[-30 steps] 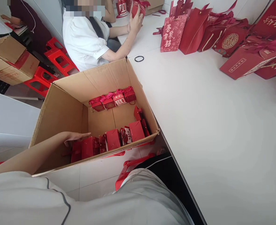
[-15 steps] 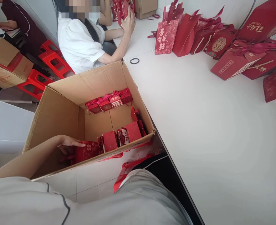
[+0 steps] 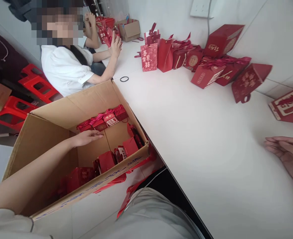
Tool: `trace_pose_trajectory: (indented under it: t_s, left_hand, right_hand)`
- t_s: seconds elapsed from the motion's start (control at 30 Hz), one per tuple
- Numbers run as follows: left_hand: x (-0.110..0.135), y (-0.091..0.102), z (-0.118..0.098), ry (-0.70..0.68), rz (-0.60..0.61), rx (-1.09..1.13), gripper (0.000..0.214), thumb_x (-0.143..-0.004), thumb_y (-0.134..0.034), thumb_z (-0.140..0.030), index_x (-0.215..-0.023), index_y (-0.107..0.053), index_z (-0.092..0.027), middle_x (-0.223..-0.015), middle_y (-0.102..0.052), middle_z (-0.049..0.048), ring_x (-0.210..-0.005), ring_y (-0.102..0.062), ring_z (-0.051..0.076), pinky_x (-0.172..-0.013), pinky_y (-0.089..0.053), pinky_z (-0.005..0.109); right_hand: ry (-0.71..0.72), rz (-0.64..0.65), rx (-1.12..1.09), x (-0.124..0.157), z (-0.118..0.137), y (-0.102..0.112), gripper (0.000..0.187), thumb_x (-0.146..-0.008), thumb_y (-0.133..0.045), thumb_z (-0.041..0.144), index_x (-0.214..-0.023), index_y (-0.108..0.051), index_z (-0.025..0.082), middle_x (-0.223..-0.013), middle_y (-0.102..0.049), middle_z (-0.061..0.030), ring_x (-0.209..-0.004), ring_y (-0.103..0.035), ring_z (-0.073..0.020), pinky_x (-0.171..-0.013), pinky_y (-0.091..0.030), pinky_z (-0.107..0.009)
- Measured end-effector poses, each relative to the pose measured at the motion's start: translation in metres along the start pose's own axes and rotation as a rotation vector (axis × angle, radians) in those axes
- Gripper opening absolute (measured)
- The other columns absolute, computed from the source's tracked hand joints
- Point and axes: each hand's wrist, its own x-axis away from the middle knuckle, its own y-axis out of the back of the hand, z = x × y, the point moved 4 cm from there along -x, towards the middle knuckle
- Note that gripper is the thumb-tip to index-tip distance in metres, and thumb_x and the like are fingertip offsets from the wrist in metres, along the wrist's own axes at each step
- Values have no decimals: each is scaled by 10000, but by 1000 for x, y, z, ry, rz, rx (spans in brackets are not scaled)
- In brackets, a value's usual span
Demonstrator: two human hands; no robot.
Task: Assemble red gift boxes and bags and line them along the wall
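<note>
My left hand (image 3: 86,138) reaches into the large cardboard box (image 3: 54,141) with its fingers stretched out and nothing in them. Below it, along the near wall, a red gift box (image 3: 79,179) lies beside several other red gift boxes (image 3: 106,162). A row of small red boxes with ribbons (image 3: 103,120) lines the far wall inside. At the right edge of the view, my right hand (image 3: 289,156) is over the white table, empty, its fingers extended. A red gift box with a pale label (image 3: 289,106) is the thing nearest to it.
Red gift boxes (image 3: 166,56) stand in a line along the wall on the white table (image 3: 198,139). A black ring (image 3: 124,79) lies near the box corner. A co-worker in a white top (image 3: 61,69) sits beyond the box, holding red packaging. Red stools (image 3: 37,79) stand at left.
My left hand has let go of the red gift box at the near wall and lifted toward the box's middle. My right hand has come into view at the right. The view has shifted rightward.
</note>
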Motion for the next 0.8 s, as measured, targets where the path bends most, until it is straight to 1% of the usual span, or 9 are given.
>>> trace_pose_trajectory:
  t_s: [0.1, 0.2, 0.3, 0.4, 0.47, 0.6, 0.7, 0.73, 0.8]
  left_hand:
    - [-2, 16, -85, -260, -41, -24, 631, -761, -519, -713, -1158, -703, -258, -1223, -686, -2, -1172, -592, 278, -1050, -431, 325]
    - [18, 26, -183, -518, -76, -91, 542, -832, -490, -655, -1148, -699, -268, -1158, -704, -13, -1100, -620, 250, -1006, -455, 321]
    - [42, 32, -275, -746, -82, -160, 517, -858, -470, -636, -1130, -700, -261, -1158, -699, 2, -1089, -621, 250, -969, -469, 333]
    - [56, 32, -354, -966, -15, -265, 492, -871, -466, -620, -1133, -694, -271, -1174, -687, 9, -1095, -621, 248, -941, -467, 334]
    - [55, 31, -399, -1084, -5, -355, 493, -875, -464, -620, -1140, -689, -271, -1185, -679, 20, -1090, -623, 245, -947, -447, 338]
    - [22, 20, -479, -1150, 25, -498, 645, -797, -520, -706, -1245, -638, -257, -1293, -631, 63, -1143, -600, 267, -1002, -379, 353]
    - [-24, -12, -532, -1053, 136, -531, 828, -683, -589, -778, -1286, -612, -212, -1315, -621, 120, -1164, -591, 297, -999, -370, 372]
    - [-40, -26, -548, -1018, 118, -521, 836, -667, -611, -776, -1245, -638, -172, -1302, -627, 150, -1165, -590, 315, -990, -374, 382]
    - [-69, -52, -576, -977, -59, -394, 821, -692, -578, -786, -1086, -690, -75, -1202, -658, 236, -1113, -616, 353, -913, -418, 397]
  right_hand:
    - [-126, 55, -201, -7, -13, -12, 244, -676, -839, 463, -811, -773, 272, -1077, -678, -235, -853, -674, -250, -814, -459, -532]
    - [-171, 52, -236, -12, -14, -14, 208, -712, -822, 382, -823, -764, 216, -1043, -675, -234, -858, -678, -230, -803, -479, -464]
    - [-160, 80, -261, -14, -10, -17, 156, -755, -771, 334, -847, -754, 209, -1035, -676, -192, -880, -673, -210, -831, -498, -409]
    - [-139, 125, -281, -15, -4, -23, 192, -717, -777, 354, -852, -735, 224, -990, -692, -116, -871, -671, -207, -838, -524, -372]
    - [-137, 157, -277, -17, -1, -28, 205, -714, -768, 383, -846, -722, 233, -961, -698, -77, -863, -666, -202, -838, -537, -361]
    - [-106, 199, -276, -20, 8, -35, 230, -749, -733, 432, -853, -699, 230, -970, -694, -59, -890, -654, -205, -850, -532, -366]
    - [-84, 234, -278, -23, 11, -40, 236, -752, -720, 434, -829, -686, 214, -905, -688, -52, -839, -643, -189, -838, -518, -367]
    - [-79, 238, -278, -24, 12, -40, 236, -748, -719, 431, -823, -683, 210, -890, -688, -51, -826, -640, -186, -835, -514, -368]
    - [-64, 244, -277, -27, 13, -42, 229, -743, -715, 416, -822, -681, 204, -865, -685, -46, -818, -637, -183, -831, -507, -365]
